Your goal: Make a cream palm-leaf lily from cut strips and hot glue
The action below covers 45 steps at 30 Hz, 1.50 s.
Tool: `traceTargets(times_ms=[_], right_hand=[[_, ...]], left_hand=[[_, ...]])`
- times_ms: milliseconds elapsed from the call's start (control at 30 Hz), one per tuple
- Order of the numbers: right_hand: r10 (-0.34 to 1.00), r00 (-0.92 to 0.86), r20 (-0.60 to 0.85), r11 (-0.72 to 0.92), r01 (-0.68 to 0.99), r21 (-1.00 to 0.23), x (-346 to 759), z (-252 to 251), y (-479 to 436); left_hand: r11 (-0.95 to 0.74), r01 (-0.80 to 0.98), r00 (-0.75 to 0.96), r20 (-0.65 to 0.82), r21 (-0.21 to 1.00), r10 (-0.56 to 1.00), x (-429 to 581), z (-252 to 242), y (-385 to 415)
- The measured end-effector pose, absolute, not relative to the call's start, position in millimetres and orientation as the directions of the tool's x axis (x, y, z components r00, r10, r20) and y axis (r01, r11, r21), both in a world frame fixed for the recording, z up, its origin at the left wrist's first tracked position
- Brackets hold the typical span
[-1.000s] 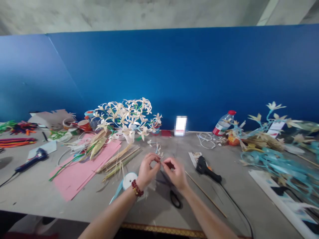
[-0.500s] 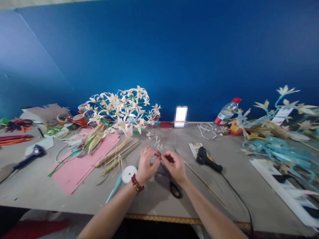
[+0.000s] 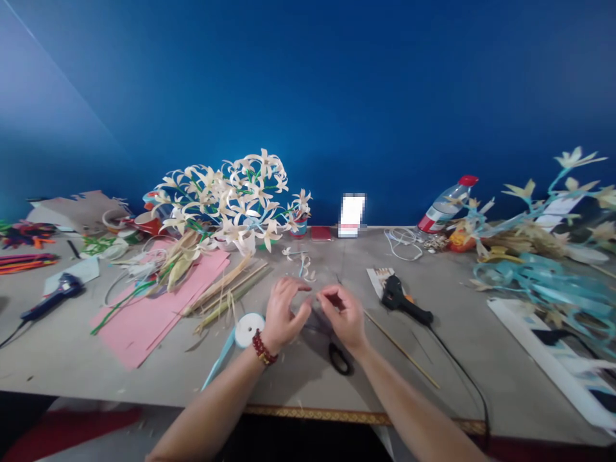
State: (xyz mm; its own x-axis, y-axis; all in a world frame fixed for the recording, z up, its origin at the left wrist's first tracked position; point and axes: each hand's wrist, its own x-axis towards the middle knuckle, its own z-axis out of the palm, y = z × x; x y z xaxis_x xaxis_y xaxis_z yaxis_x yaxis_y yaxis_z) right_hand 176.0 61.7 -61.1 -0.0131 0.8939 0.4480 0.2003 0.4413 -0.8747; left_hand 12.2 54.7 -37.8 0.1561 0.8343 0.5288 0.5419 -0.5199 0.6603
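My left hand (image 3: 282, 316), with a red bead bracelet on the wrist, hovers over the grey table (image 3: 298, 385) with its fingers curled and forefinger arched toward the thumb. My right hand (image 3: 342, 316) is just to its right, pinched on a small dark red bit that I cannot name. A narrow gap separates the two hands. Black scissors (image 3: 339, 360) lie on the table beneath them. A white ribbon spool (image 3: 249, 328) with pale blue ribbon sits next to my left wrist. Small cream straw flowers (image 3: 301, 260) lie just beyond my fingers.
A bunch of cream straw flowers (image 3: 231, 205) stands behind pink paper (image 3: 154, 314) and straw strips. A black glue gun (image 3: 403, 303) and thin stick (image 3: 402, 351) lie to the right, teal flower branches (image 3: 543, 282) and a water bottle (image 3: 447, 202) beyond. A blue glue gun (image 3: 48, 300) lies left.
My hands, touching at the fingertips a second ago, have drawn slightly apart. The view has tilted down, so everything sits higher in the picture.
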Motion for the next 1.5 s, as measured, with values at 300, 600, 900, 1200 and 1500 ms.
traceTargets(times_ms=[300,600,900,1200,1500], right_hand=[[0.861,-0.038,0.508,0.502,0.232,-0.833,173.8,-59.5,55.6],[0.863,-0.004,0.505,0.489,0.256,-0.833,175.0,-58.7,53.7],[0.848,0.063,0.525,0.497,0.248,-0.832,175.7,-59.2,54.3],[0.871,-0.014,0.492,0.477,0.270,-0.837,172.7,-59.7,51.5],[0.885,-0.169,0.434,0.466,0.317,-0.826,174.1,-57.2,56.5]], left_hand=[[-0.432,0.470,0.060,0.461,0.770,0.885,19.3,-43.0,53.9],[-0.468,0.459,0.089,0.485,0.755,0.870,15.7,-36.0,48.6],[-0.434,0.553,0.014,0.513,0.711,0.858,11.5,-40.8,51.9],[-0.522,0.572,0.144,0.549,0.633,0.823,17.4,-30.6,45.6],[-0.540,0.676,0.222,0.561,0.501,0.798,13.8,-36.8,45.0]])
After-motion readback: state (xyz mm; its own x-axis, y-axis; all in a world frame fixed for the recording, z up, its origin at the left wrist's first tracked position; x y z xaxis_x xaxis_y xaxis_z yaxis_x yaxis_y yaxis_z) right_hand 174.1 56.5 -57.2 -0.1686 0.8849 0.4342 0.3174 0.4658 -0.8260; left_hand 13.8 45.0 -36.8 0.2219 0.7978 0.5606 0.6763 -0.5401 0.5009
